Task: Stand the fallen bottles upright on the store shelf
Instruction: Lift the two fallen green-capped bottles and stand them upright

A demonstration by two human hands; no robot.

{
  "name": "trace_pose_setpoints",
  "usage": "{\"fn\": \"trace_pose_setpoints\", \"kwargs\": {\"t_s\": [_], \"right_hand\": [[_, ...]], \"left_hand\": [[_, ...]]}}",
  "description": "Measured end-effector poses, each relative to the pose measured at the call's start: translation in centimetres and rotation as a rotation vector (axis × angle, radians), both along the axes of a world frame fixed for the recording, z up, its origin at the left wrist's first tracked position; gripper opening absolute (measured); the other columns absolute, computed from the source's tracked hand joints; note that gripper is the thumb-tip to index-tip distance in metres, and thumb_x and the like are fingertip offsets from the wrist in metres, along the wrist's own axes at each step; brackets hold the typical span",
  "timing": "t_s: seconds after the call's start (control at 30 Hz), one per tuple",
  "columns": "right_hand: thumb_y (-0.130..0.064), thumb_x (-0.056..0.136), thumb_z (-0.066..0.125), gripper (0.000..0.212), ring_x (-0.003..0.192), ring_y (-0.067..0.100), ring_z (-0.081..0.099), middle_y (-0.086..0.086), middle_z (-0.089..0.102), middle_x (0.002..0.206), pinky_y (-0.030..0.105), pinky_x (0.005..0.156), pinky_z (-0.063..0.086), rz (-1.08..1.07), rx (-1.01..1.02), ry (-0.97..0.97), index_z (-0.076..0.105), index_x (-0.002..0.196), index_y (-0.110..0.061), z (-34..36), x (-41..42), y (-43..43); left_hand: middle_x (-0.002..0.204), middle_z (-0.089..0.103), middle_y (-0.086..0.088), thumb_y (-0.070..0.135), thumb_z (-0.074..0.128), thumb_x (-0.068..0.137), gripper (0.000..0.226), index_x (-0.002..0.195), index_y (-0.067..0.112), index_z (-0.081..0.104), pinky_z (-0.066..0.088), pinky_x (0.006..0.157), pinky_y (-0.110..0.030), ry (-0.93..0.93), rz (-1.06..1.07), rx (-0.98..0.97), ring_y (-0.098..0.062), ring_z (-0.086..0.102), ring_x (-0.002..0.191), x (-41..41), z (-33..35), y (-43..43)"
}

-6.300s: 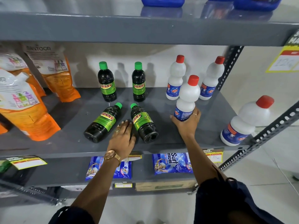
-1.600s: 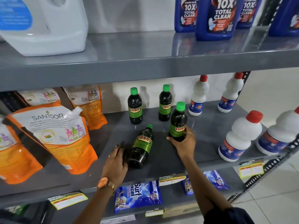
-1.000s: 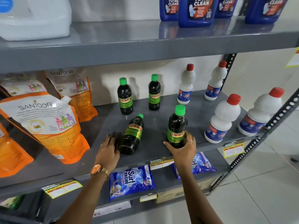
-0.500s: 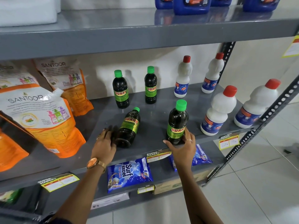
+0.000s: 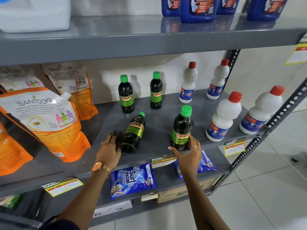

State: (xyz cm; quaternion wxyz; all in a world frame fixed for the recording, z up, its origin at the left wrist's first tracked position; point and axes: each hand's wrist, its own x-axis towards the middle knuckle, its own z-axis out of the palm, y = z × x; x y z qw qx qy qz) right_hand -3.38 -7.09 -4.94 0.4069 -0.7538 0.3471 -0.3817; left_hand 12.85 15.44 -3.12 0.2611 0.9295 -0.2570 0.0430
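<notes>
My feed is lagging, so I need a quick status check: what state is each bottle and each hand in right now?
Fallen dark bottle: lying on its side, cap toward the back.
Front dark bottle: upright, near the shelf edge.
Two back dark bottles: upright.
Four white bottles: upright.
Left hand: against the fallen bottle's base; grip not clearly closed.
Right hand: wrapped around the front bottle's base.
</notes>
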Motion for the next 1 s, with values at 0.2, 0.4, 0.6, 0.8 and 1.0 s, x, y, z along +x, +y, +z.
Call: {"fn": "trace_pose_setpoints", "kwargs": {"t_s": [0.2, 0.4, 0.6, 0.8, 1.0], "right_hand": [[-0.043, 0.061, 0.084, 0.101, 0.119, 0.018, 0.047, 0.008, 0.04, 0.139, 0.035, 0.094, 0.046, -0.035, 0.112, -0.069, 0.03, 0.144, -0.022, 0.5, -0.8, 2.1], [-0.075, 0.077, 0.044, 0.071, 0.105, 0.008, 0.045, -0.004, 0.052, 0.116, 0.038, 0.09, 0.049, 0.307, -0.122, 0.188, 0.051, 0.126, -0.025, 2.3, -0.6, 11.0], [-0.086, 0.068, 0.041, 0.115, 0.131, 0.035, 0.035, 0.018, 0.034, 0.145, 0.044, 0.102, 0.034, 0.312, 0.22, 0.696, 0.021, 0.144, -0.003, 7.6, 9.9, 11.2], [-0.065, 0.061, 0.071, 0.091, 0.11, 0.023, 0.058, 0.005, 0.059, 0.121, 0.031, 0.081, 0.044, 0.267, 0.238, 0.794, 0.044, 0.13, -0.012, 8.1, 14.0, 11.2], [-0.051, 0.061, 0.075, 0.074, 0.108, 0.029, 0.059, 0.006, 0.06, 0.114, 0.038, 0.084, 0.047, 0.237, 0.071, 0.511, 0.049, 0.119, -0.012, 6.1, 15.5, 10.9]], "left_hand": [[0.136, 0.046, -0.022, 0.006, 0.054, 0.085, 0.049, 0.132, 0.006, 0.042, 0.044, 0.095, -0.047, 0.028, -0.04, -0.017, -0.039, 0.046, 0.119, 0.1, 0.1, 0.4], [0.138, 0.047, -0.019, 0.012, 0.049, 0.089, 0.046, 0.135, 0.011, 0.04, 0.04, 0.101, -0.043, -0.008, -0.163, 0.074, -0.034, 0.045, 0.125, 1.6, 0.0, 3.6], [0.141, 0.044, -0.016, 0.023, 0.041, 0.091, 0.046, 0.134, 0.008, 0.041, 0.024, 0.109, -0.034, -0.019, -0.091, 0.07, -0.029, 0.037, 0.132, 0.6, 0.2, 4.4], [0.142, 0.043, -0.015, 0.028, 0.036, 0.088, 0.05, 0.135, 0.011, 0.04, 0.021, 0.107, -0.026, 0.008, -0.105, 0.019, -0.027, 0.036, 0.132, 0.4, 0.6, 4.5], [0.143, 0.042, -0.011, 0.043, 0.023, 0.087, 0.059, 0.136, 0.015, 0.039, 0.023, 0.106, -0.026, -0.013, -0.1, 0.037, -0.026, 0.038, 0.131, 0.5, 0.4, 4.4]]}}
